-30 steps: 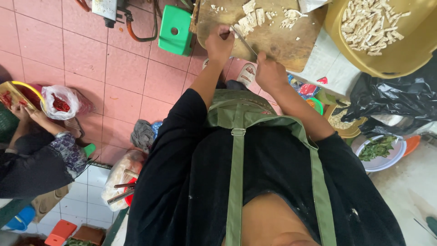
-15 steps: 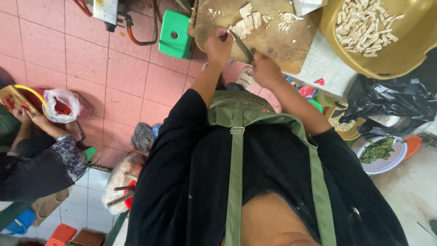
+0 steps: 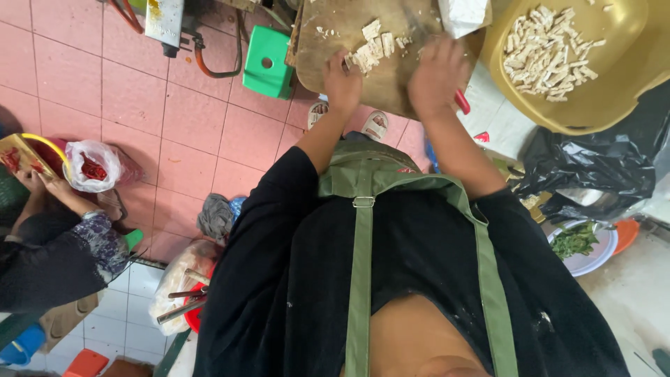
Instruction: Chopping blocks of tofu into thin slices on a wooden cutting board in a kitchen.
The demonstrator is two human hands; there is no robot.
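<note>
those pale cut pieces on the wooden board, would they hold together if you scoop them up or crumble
The pale cut pieces probably crumble a bit: small crumbs lie scattered on the wooden board. They look light, small and blocky, so unlikely to roll. Similar strips in the yellow basin kept their shape, so likely fairly firm.

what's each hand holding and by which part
The right hand holds a knife by its red handle. The left hand grips nothing; it presses on the pale cut pieces.

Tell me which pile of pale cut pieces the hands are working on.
The small pile on the wooden cutting board, beside the left hand; the bigger pile lies untouched in the yellow basin.
</note>
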